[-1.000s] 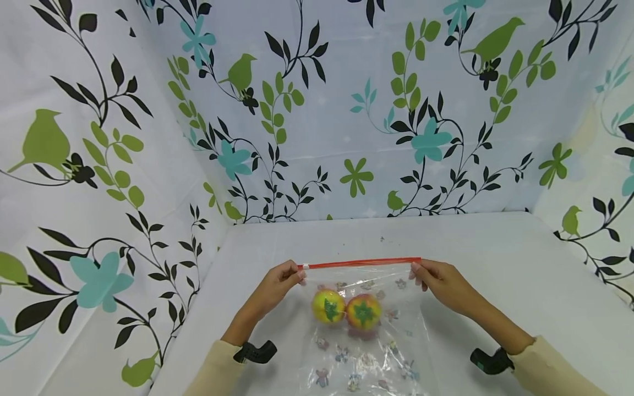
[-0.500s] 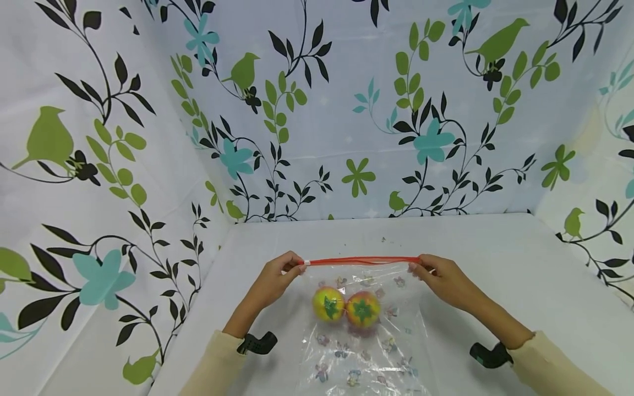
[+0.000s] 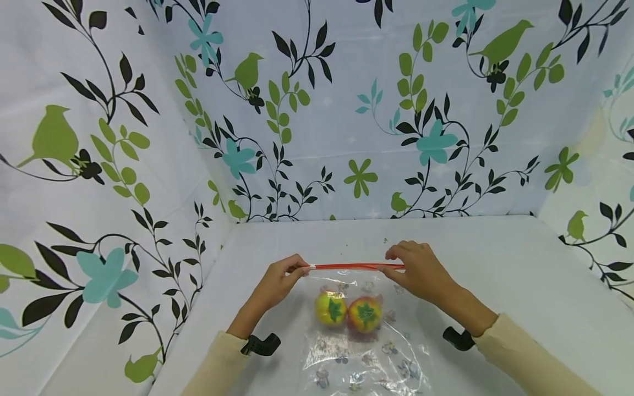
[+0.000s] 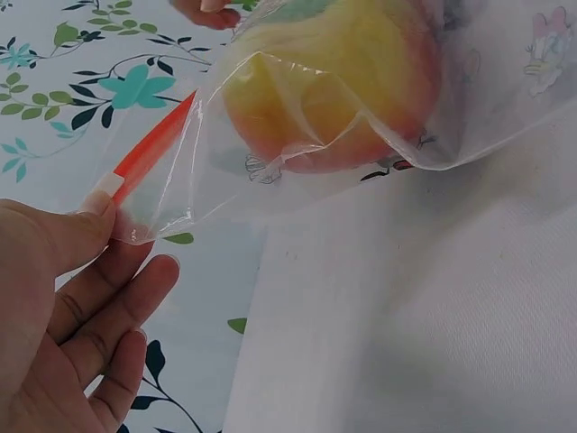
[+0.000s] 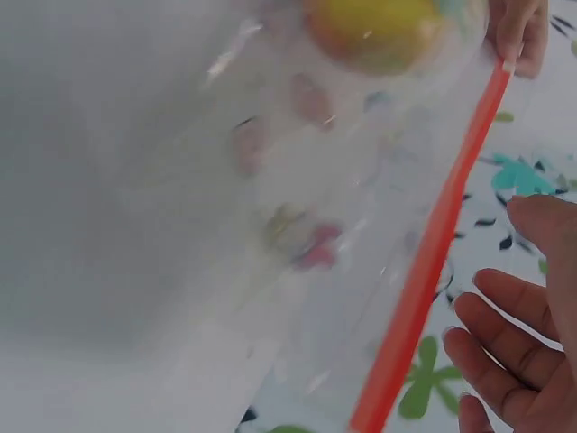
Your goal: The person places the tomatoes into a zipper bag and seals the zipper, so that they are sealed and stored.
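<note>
A clear zip bag (image 3: 366, 357) with small printed figures lies toward me. Inside it two round yellow-and-red fruits (image 3: 331, 308) with green star-shaped tops sit side by side. Along its top edge runs a red zip strip (image 3: 346, 267). My left hand (image 3: 282, 280) pinches the strip's left end, by a white slider (image 4: 110, 185). At the strip's right part is my right hand (image 3: 421, 272), thumb and fingers spread apart. In the right wrist view a gap shows between these fingers and the red strip.
The bag is over a white table (image 3: 495, 264). Behind and at both sides hangs white cloth (image 3: 317, 137) printed with birds, leaves and flowers. Black camera mounts (image 3: 261, 345) are strapped to both wrists.
My right hand has let go of the strip's right end and moved left along it, its fingers spreading. The left hand keeps its pinch, shifting slightly right.
</note>
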### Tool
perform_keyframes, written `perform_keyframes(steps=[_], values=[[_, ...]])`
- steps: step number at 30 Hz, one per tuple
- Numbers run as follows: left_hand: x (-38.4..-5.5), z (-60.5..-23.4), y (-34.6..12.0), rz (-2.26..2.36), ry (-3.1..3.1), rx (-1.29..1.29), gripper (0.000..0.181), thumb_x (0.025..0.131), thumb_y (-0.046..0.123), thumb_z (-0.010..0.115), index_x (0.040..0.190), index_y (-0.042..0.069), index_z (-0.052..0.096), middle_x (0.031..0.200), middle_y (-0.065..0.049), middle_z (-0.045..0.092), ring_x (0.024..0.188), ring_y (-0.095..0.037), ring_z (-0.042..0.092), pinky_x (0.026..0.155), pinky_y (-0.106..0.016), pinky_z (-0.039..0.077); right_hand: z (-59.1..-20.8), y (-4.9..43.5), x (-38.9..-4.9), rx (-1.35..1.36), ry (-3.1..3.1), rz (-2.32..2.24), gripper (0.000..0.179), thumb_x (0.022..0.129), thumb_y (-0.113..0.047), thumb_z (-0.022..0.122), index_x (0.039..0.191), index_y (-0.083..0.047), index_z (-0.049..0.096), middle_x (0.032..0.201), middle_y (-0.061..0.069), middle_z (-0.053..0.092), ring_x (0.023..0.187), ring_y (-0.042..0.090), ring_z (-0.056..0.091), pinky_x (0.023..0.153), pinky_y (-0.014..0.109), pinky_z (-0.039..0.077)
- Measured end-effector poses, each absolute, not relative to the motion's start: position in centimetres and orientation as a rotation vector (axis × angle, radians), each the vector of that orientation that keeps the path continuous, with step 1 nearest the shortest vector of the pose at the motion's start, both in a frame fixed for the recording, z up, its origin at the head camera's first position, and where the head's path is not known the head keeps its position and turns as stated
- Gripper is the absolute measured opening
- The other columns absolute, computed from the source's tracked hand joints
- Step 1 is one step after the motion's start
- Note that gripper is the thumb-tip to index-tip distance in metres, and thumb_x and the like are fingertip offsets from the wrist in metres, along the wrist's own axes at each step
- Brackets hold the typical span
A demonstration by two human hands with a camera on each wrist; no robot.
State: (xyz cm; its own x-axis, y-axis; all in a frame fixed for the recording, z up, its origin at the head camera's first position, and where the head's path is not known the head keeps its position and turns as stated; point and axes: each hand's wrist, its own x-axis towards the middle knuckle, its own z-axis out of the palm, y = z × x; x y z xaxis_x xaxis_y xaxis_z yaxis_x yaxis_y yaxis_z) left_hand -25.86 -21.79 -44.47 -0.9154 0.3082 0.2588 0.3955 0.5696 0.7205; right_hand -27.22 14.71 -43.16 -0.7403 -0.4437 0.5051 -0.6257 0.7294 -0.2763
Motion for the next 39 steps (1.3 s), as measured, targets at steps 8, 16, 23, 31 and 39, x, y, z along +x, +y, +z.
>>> perform_keyframes(steps=[8,16,23,31,39], values=[[-25.7,-44.5,-21.6,-1.276,-2.671,-0.621,0.014,0.109,0.016,0.06,0.104,0.02,0.072,0.106,-0.011,0.077,0.1,-0.032,0.072,0.077,-0.032,0.051,-41.0,8.5,-27.6,1.023,-2.591,0.554,0.028,0.095,-0.034,0.081,0.115,-0.015,0.075,0.104,-0.003,0.074,0.102,0.021,0.068,0.092,0.046,0.055],[-25.7,-44.5,-21.4,-1.274,-2.674,-0.638,0.013,0.109,0.016,0.06,0.107,0.017,0.072,0.104,-0.012,0.076,0.098,-0.031,0.073,0.082,-0.033,0.055,-39.6,3.9,-28.0,1.196,-2.663,0.625,0.028,0.1,-0.03,0.075,0.121,-0.011,0.075,0.109,0.002,0.076,0.103,0.022,0.071,0.091,0.04,0.059],[-25.6,-44.2,-21.5,-1.25,-2.656,-0.679,0.014,0.109,0.019,0.061,0.108,0.013,0.073,0.105,-0.012,0.078,0.099,-0.03,0.073,0.087,-0.037,0.057,-39.7,1.3,-28.5,1.211,-2.704,0.66,0.028,0.1,-0.033,0.074,0.117,-0.011,0.077,0.104,0.0,0.076,0.095,0.017,0.068,0.085,0.034,0.059],[-25.6,-44.2,-21.5,-1.202,-2.654,-0.66,0.013,0.108,0.023,0.062,0.105,0.021,0.074,0.102,0.0,0.077,0.096,-0.016,0.07,0.087,-0.036,0.057,-40.5,-0.1,-28.8,1.268,-2.619,0.62,0.012,0.101,-0.026,0.074,0.101,-0.014,0.077,0.089,-0.005,0.075,0.071,0.007,0.058,0.07,0.029,0.05],[-25.7,-44.4,-21.7,-1.212,-2.641,-0.675,0.016,0.11,0.018,0.059,0.107,0.015,0.074,0.103,-0.011,0.078,0.097,-0.032,0.073,0.083,-0.037,0.057,-40.3,-0.1,-28.9,1.317,-2.587,0.683,0.009,0.102,-0.019,0.071,0.098,-0.012,0.075,0.089,-0.002,0.075,0.071,0.007,0.058,0.067,0.024,0.049]])
